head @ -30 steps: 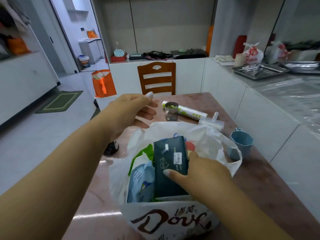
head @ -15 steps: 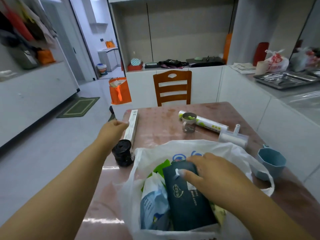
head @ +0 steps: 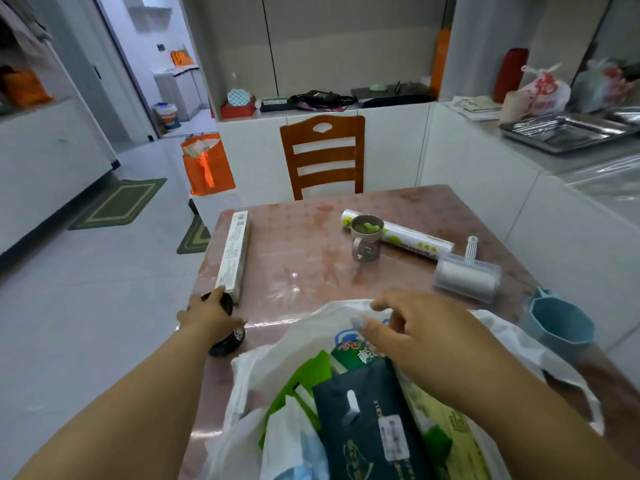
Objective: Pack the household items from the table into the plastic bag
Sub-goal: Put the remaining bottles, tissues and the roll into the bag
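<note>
A white plastic bag [head: 311, 320] stands open at the table's near edge, with a dark green packet [head: 367, 427] and other packets inside. My right hand [head: 415, 334] hovers over the bag's mouth with relaxed fingers, holding nothing. My left hand [head: 207, 315] curls round a black roll [head: 227, 341] near the table's left edge. On the table lie a long white box [head: 233, 252], a white tube roll [head: 408, 239], a small metal cup [head: 366, 242], a lint roller [head: 467, 277] and a blue cup [head: 557, 318].
The pink table [head: 304, 271] has a wooden chair [head: 323, 155] at its far side. A white counter with a metal tray [head: 568, 131] runs along the right. An orange bag [head: 206, 164] stands on the floor at the left.
My left hand has dropped from the long white box onto the black roll and closed round it. My right hand has let go of the dark green packet and risen to the bag's mouth.
</note>
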`<state>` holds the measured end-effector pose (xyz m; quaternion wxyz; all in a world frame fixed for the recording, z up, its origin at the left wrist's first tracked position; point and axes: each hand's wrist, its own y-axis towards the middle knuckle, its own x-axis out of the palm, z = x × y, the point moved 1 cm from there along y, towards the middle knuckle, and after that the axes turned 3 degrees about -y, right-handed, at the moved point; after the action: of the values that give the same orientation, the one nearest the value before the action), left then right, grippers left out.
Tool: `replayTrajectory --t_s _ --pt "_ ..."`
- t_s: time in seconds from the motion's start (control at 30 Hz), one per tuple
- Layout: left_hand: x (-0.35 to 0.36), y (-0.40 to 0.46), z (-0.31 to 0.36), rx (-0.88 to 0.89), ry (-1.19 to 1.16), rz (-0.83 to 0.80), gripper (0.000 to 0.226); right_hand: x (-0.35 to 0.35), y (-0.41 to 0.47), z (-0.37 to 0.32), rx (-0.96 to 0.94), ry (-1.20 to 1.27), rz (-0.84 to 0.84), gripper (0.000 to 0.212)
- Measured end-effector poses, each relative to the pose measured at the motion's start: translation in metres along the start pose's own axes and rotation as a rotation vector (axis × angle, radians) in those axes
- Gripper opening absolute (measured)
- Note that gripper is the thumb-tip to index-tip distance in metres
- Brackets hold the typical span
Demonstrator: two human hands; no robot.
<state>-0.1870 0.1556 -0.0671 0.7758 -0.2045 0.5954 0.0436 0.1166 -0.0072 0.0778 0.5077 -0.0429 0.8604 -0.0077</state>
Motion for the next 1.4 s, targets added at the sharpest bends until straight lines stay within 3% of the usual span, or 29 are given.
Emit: replayTrajectory --t_s 0.17,0.27,0.33,0.43,0.53,0.6,0.7,0.77,0.9,1.07,1.2,1.4 --pt "-0.023 -0.015 0.002 0.026 -0.091 -0.014 0.084 -0.011 -0.002 0.010 0.055 0.000 0.073 0.054" --pt "-0.080 -0.047 0.033 0.147 -0.365 0.032 0.073 -0.029 -0.009 0.025 0.096 -0.268 0.198 0.065" --pt "-0.124 -0.085 0.062 0.259 -0.551 0.030 0.071 -0.038 -0.017 0.038 0.178 -0.440 0.144 0.075" --pt "-0.169 -0.157 0.104 0.427 -0.616 -0.108 0.063 -0.047 -0.028 0.051 0.293 -0.403 -0.024 0.074" --pt "-0.164 -0.212 0.138 0.557 -0.447 -0.306 0.041 -0.060 -0.033 0.057 0.333 -0.305 -0.020 0.051" --pt "-0.145 -0.237 0.162 0.592 -0.285 -0.372 0.047 -0.071 -0.036 0.059 0.339 -0.249 0.052 0.036" --pt "-0.108 -0.251 0.184 0.550 -0.242 -0.471 0.053 -0.082 -0.039 0.061 0.326 -0.208 0.191 0.023" --pt "-0.082 -0.256 0.191 0.589 -0.116 -0.452 0.057 -0.084 -0.041 0.060 0.307 -0.168 0.253 0.018" --pt "-0.047 -0.261 0.194 0.845 0.271 -0.221 0.048 -0.084 -0.046 0.056 0.284 -0.130 0.271 0.020" --pt "-0.045 -0.268 0.193 0.990 0.276 -0.236 0.035 -0.085 -0.052 0.052 0.206 -0.100 0.233 0.020" --pt "-0.068 -0.253 0.196 0.935 0.176 -0.199 0.037 -0.100 -0.052 0.042 0.144 -0.176 0.082 0.027" --pt "-0.109 -0.213 0.201 0.796 0.131 -0.223 0.032 -0.135 0.002 0.047 0.170 -0.158 0.034 0.036"
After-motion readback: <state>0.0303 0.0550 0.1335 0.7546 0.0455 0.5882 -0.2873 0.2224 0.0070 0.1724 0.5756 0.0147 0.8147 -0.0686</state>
